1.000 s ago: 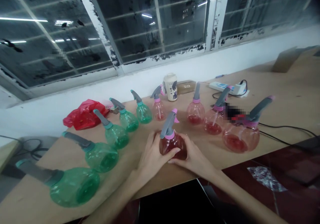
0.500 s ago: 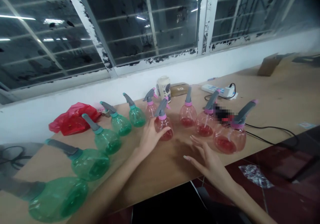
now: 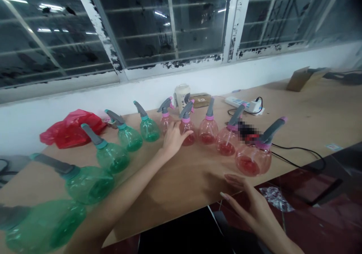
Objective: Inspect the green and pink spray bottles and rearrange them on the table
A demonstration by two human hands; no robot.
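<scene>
**Ten spray bottles (image 3: 113,159) on a table (image 3: 169,205), left hand (image 3: 173,140) at a pink bottle (image 3: 189,140)**

A brown tabletop runs along a white wall (image 3: 271,73), beneath a dark window (image 3: 141,27) whose frame is flaking. Five green bottles (image 3: 89,186) curve down the left side and five pink ones curve down the right, all with grey trigger heads and coloured liquid at the bottom. Behind them are a red plastic bag (image 3: 72,129), a printed cup (image 3: 181,94), a brown packet (image 3: 201,100) and a white power strip (image 3: 236,103). A cardboard box (image 3: 296,81) sits farther right.

The left hand is partly open, fingers along the left side of the second pink bottle from the left, thumb across its front. Whether it grips cannot be told. That bottle stands upright, between two other pink ones. The right hand (image 3: 250,199) is open, thumb well apart from the fingers, near the table's front edge; the closest bottle to it is the rightmost pink one.

That edge slants from lower left up to the right, with a reddish floor (image 3: 311,227) and a clear wrapper (image 3: 275,198) beyond it. Room to move lies between the left forearm and the right hand, in front of the pink bottles. The nearest green bottle is cut off at the left.
</scene>
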